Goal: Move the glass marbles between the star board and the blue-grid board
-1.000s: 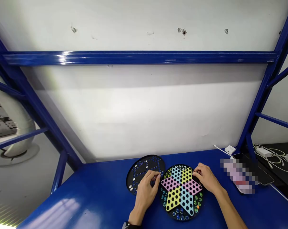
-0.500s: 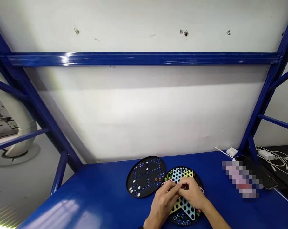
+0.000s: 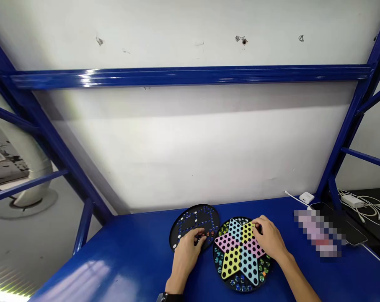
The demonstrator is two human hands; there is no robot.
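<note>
Now the left hand (image 3: 185, 256) touches the black round board (image 3: 192, 220), and the right hand (image 3: 268, 239) touches the star board (image 3: 238, 256) beside it on the tabletop (image 3: 130, 260). Both grips are curled; I cannot tell if they pinch anything. The small marbles (image 3: 240, 286) likely demand fine fingertips.

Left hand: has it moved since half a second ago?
Yes. The left hand has gone left, off the star board and onto the near edge of the black disc.

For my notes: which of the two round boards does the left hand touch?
The plain black board, left of the star-patterned board. The left hand rests on its near edge.
</note>
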